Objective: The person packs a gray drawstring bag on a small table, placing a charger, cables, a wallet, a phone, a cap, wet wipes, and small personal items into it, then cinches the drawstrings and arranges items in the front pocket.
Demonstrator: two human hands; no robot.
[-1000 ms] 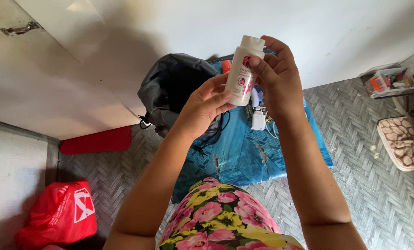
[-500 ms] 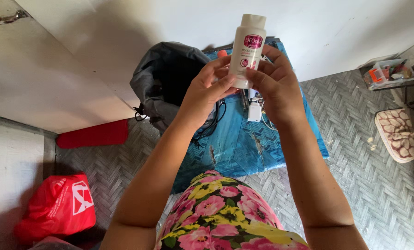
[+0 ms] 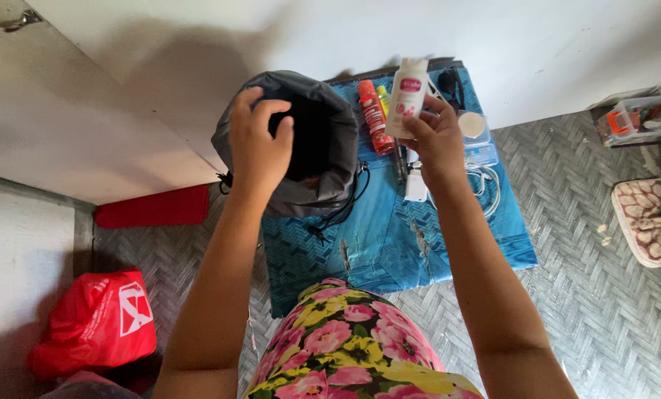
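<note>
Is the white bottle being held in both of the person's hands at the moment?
No, only the right hand holds the white bottle; the left hand grips the rim of the grey bag.

Both bare arms are reaching up from the bottom of the frame. The left hand (image 3: 260, 144) is sitting in the upper middle, with its fingers curling over and gripping. The right hand (image 3: 437, 137) is sitting a little higher to the right, with its fingers closing in a hold.
</note>
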